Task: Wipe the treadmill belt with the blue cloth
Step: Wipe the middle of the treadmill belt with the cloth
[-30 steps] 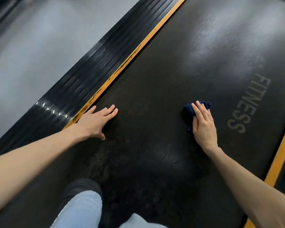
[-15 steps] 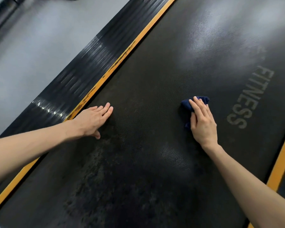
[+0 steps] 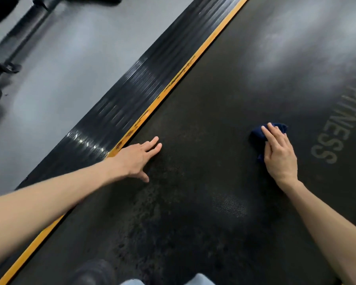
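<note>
The black treadmill belt (image 3: pixel 214 112) fills most of the view, with grey "FITNESS" lettering on its right side. A small bunched dark blue cloth (image 3: pixel 257 133) lies on the belt just left of the lettering. My right hand (image 3: pixel 280 155) presses down on the cloth with straight fingers, covering most of it. My left hand (image 3: pixel 139 158) rests flat on the belt's left part, fingers straight, its wrist over the orange stripe (image 3: pixel 173 85).
A ribbed black side rail (image 3: pixel 136 95) runs along the left of the orange stripe, with grey floor (image 3: pixel 56 79) beyond it. Dark equipment bases (image 3: pixel 2 66) stand at the far left. A dark shoe (image 3: pixel 95 272) and light jeans show at the bottom edge.
My right hand and the cloth have shifted slightly along the belt. My left hand stays flat near the orange stripe. The view has tilted, showing more floor and the shoe again.
</note>
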`<action>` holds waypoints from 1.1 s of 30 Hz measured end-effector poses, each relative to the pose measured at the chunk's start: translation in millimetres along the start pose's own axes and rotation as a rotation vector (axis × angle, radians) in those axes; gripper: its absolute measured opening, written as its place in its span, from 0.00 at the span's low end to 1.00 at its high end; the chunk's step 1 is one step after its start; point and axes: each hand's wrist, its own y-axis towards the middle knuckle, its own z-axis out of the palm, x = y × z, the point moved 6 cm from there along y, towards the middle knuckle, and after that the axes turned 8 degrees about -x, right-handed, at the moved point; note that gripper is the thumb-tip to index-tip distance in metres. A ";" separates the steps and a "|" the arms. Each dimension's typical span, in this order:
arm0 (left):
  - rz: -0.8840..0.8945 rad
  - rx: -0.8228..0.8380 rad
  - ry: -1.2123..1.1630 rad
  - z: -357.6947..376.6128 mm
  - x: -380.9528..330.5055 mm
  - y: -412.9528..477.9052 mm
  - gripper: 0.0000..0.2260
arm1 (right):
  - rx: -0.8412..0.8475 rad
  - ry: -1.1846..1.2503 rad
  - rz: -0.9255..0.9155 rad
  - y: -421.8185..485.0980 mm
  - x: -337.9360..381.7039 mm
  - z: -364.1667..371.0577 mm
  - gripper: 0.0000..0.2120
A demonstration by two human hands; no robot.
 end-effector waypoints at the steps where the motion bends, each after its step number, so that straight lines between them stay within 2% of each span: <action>1: -0.007 -0.034 -0.052 5.3 0.4 -1.3 0.53 | -0.012 -0.017 0.043 0.5 4.0 2.0 0.21; 3: -0.017 -0.100 -0.152 12.6 2.7 -5.0 0.54 | -0.052 -0.022 0.155 -2.0 21.2 8.4 0.21; 5: -0.047 -0.174 -0.184 16.0 7.0 -10.1 0.53 | -0.057 0.003 0.109 -14.4 63.3 23.4 0.22; 7: -0.130 -0.238 -0.187 20.1 9.4 -18.2 0.53 | 0.024 0.055 -0.115 -39.5 123.6 47.6 0.27; 10: -0.329 -0.302 -0.224 27.4 7.6 -33.1 0.47 | 0.266 0.130 -0.596 -97.5 209.2 76.0 0.32; 12: -0.412 -0.350 -0.257 28.1 5.4 -41.7 0.41 | 0.404 0.158 -0.884 -100.7 217.4 77.9 0.30; 13: -0.428 -0.360 -0.278 29.2 5.0 -45.3 0.39 | 0.421 0.148 -0.943 -83.6 206.8 79.8 0.29; 14: -0.431 -0.358 -0.304 30.6 5.0 -48.7 0.39 | 0.397 0.121 -0.923 -59.6 193.5 82.4 0.28; 15: -0.429 -0.344 -0.334 33.2 5.0 -51.2 0.39 | 0.368 0.088 -0.797 -28.7 176.2 86.4 0.29; 16: -0.431 -0.327 -0.375 36.5 5.1 -52.8 0.41 | 0.319 0.067 -0.587 4.4 156.1 87.6 0.31; 18: -0.437 -0.299 -0.449 41.1 5.9 -54.7 0.44 | 0.162 0.075 -0.117 51.2 129.6 85.1 0.27; 19: -0.433 -0.292 -0.463 42.7 6.0 -55.4 0.46 | 0.084 0.075 0.040 57.4 133.9 86.9 0.25; 20: -0.423 -0.286 -0.476 44.7 6.0 -56.4 0.47 | 0.047 0.071 0.086 52.7 151.5 91.2 0.24; 21: -0.413 -0.286 -0.501 47.0 6.0 -57.5 0.47 | 0.058 0.084 0.023 40.5 176.7 98.1 0.25; 22: -0.415 -0.289 -0.540 49.7 6.7 -59.0 0.48 | 0.099 0.125 -0.117 21.6 204.2 104.8 0.27; 24: -0.447 -0.311 -0.615 53.5 8.8 -61.4 0.47 | 0.248 0.202 -0.503 -35.6 251.6 115.3 0.29; 26: -0.485 -0.341 -0.643 55.3 9.2 -63.6 0.47 | 0.432 0.215 -0.800 -76.0 265.8 115.5 0.33; 28: -0.505 -0.365 -0.623 56.7 8.5 -65.3 0.47 | 0.438 0.207 -0.943 -58.0 256.3 111.9 0.32; 30: -0.502 -0.370 -0.606 57.2 8.2 -65.8 0.46 | 0.356 0.179 -0.823 -15.9 240.5 116.2 0.31; 33: -0.499 -0.354 -0.642 62.3 10.4 -64.2 0.46 | 0.249 0.129 -0.340 41.2 221.4 125.5 0.35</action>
